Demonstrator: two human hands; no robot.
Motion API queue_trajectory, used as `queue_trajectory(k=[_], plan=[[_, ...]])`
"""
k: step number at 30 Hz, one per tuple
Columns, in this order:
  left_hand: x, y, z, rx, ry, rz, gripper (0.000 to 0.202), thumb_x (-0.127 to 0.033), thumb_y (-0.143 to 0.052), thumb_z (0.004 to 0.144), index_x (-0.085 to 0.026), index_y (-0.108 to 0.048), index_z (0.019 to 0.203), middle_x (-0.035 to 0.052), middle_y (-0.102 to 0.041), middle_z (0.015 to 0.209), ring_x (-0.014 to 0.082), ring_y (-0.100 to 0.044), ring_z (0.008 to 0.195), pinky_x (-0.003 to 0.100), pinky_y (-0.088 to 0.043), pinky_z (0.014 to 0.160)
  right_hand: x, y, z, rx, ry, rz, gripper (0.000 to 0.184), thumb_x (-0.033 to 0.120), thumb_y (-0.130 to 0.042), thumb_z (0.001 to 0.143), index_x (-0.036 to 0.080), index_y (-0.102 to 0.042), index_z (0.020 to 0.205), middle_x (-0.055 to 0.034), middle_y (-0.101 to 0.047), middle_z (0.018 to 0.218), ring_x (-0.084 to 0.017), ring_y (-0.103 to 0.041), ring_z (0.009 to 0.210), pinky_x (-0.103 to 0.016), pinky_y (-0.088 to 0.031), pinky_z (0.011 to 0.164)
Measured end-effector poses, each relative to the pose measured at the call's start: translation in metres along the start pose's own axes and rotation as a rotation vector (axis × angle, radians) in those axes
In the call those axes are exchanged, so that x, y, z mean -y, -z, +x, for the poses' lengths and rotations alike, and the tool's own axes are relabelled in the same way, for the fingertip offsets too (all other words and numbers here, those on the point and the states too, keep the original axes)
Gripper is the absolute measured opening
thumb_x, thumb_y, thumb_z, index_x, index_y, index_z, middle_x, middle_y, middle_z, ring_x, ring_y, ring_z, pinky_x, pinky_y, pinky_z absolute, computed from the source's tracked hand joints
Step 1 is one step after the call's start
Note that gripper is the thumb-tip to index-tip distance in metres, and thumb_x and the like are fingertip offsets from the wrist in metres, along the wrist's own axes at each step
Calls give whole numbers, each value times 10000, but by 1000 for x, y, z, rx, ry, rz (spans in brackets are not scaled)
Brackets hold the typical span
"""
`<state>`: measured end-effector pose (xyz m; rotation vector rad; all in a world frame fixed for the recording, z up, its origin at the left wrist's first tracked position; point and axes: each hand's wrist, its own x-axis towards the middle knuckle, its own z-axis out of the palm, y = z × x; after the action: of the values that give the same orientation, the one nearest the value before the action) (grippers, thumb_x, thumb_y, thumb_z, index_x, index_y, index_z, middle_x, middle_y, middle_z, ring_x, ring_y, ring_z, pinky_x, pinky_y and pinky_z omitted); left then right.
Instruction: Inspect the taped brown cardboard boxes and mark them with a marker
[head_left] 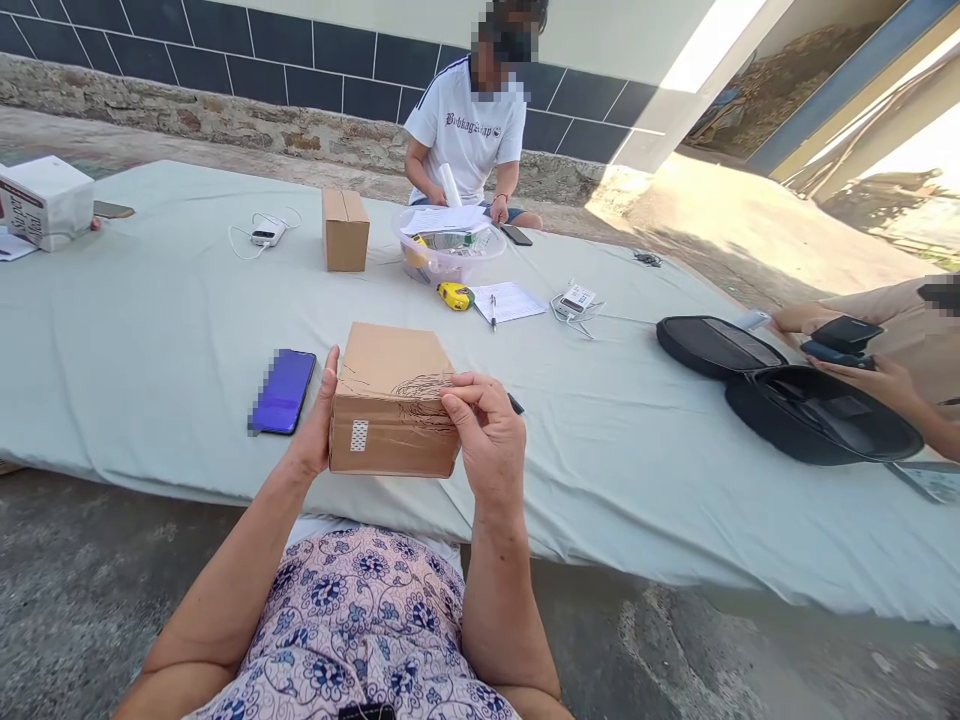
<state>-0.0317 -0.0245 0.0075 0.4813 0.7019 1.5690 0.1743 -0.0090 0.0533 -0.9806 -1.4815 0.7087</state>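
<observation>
A brown cardboard box sits on the cloth-covered table right in front of me, with a small black-and-white printed label on its near side. Thin dark scribbled lines run over its top and front near the right edge. My left hand steadies the box from its left side, its thumb up along the edge and its other fingers mostly hidden. At the right corner, my right hand is closed in a pinch around a pen, whose dark end sticks out behind the hand.
A phone lies left of the box. Farther back are a second cardboard box, a plastic basin, a yellow tape measure and paper. An open black case stands right. Two other people sit around the table.
</observation>
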Motion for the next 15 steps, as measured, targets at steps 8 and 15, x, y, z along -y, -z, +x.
queue_trajectory(k=[8,15], plan=[[-10,-2,-8,237,-160,453,984,-864,-565,792,-350,-387,1612,52,-376,1697,391,-315,1564,513,-314,1266,-4,2,3,-24,-148,1,214,411,-657,893,213,-673,811,-59,-729,1031,-226,-646,997,-348,-473,797],[-9,1,-11,206,-256,694,880,-642,-764,795,-396,-432,1572,26,-379,1686,377,-308,1565,528,-312,1268,6,-1,4,-46,-97,-114,273,482,-602,910,215,-659,909,-102,-712,1121,-272,-640,1116,-425,-505,904]])
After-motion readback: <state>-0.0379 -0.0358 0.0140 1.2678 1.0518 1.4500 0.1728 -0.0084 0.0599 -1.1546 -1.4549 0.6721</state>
